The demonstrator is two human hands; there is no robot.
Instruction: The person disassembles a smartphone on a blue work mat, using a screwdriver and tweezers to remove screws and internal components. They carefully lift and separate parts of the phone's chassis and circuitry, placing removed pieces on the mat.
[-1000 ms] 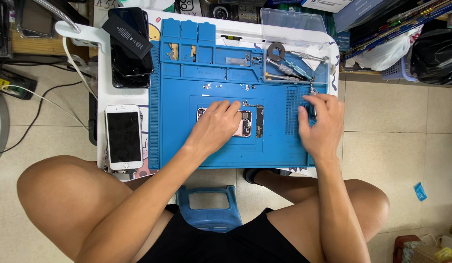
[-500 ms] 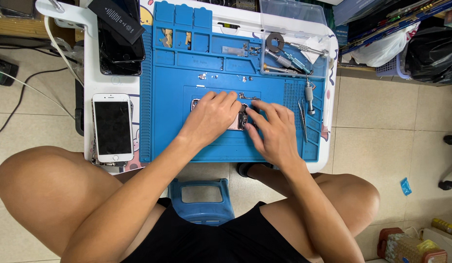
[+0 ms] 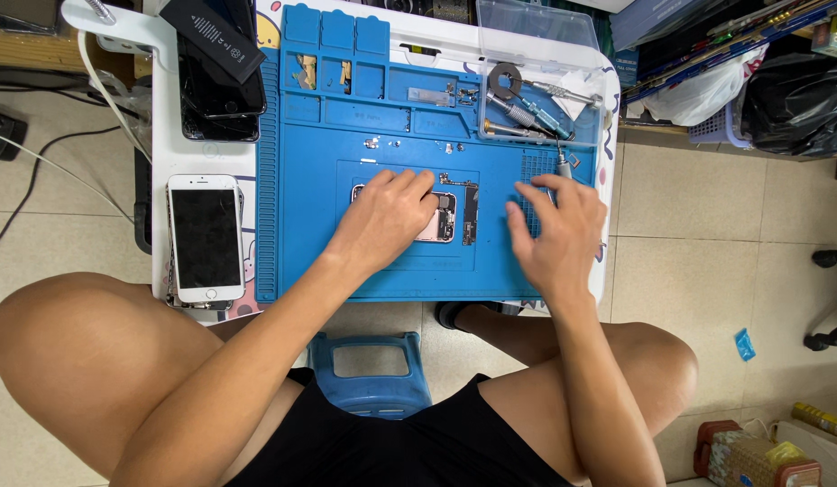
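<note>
Left hand flat, palm down, on an opened phone body at the centre of the blue repair mat; fingers loosely spread, pressing rather than gripping, nothing closed in them. Phone's exposed innards visible at the hand's 3 o'clock edge, a dark narrow part just beside it.

Right hand at 3 o'clock from the phone, apart from it, fingers splayed and curled over the mat's ribbed right section; fingertips near a small screwdriver at the hand's 12 o'clock. Contact with the tool hard to tell; probably empty.

At 12 o'clock on the mat: small compartments with loose bits, a metal plate, and a clear plastic tray with more drivers and a round disc. At 9 o'clock, off the mat on the white table, a white phone face up; at 11 o'clock, dark phones stacked under a black battery. At 6 o'clock, a blue stool between bare knees.
</note>
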